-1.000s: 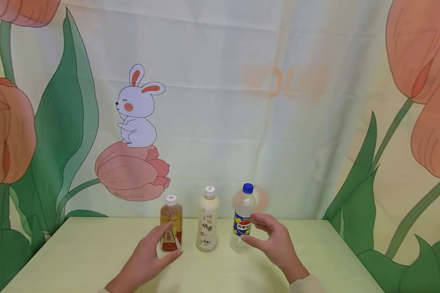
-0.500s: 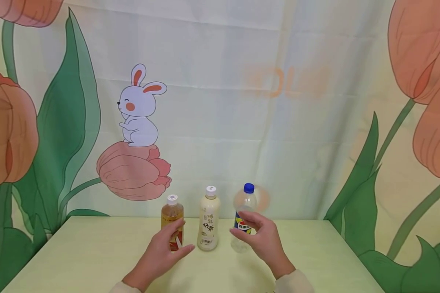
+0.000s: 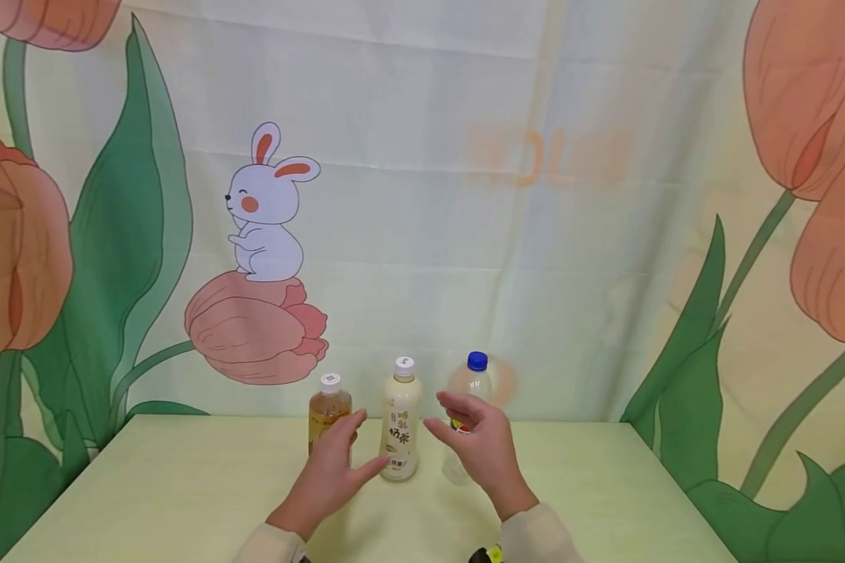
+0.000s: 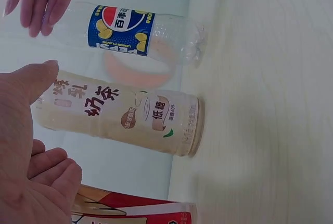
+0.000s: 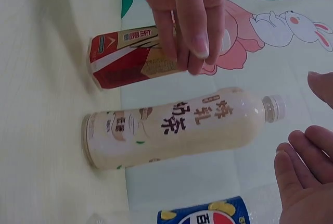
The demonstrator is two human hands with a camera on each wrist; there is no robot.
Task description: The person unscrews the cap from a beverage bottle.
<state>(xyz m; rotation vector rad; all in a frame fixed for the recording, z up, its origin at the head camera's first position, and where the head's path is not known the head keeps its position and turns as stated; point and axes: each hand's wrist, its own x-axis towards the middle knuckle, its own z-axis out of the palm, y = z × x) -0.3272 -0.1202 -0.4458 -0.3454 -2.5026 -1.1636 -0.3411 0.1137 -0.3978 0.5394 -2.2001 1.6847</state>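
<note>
The milk tea bottle (image 3: 400,426) stands upright on the worktop (image 3: 183,485), near its back edge, in the space between the person's left hand (image 3: 327,473) and right hand (image 3: 482,446). Both hands are raised above the worktop, each with relaxed fingers and the thumb held apart, gripping nothing. The left thumb overlaps the lower part of the bottle in the head view; whether it touches I cannot tell. The right hand is just beside the bottle on its other side, its thumb and fingertips pointing toward it.

Toward the worktop's left edge stands the tea bottle (image 3: 327,410), amber with a red label and a white cap, partly hidden behind the left hand. Toward the right edge is the Pepsi bottle (image 4: 125,30), clear with a blue cap, mostly covered by the right hand in the head view. All three bottles form a row along the back edge, well apart from each other, before a curtain (image 3: 408,195) printed with tulips and a rabbit
</note>
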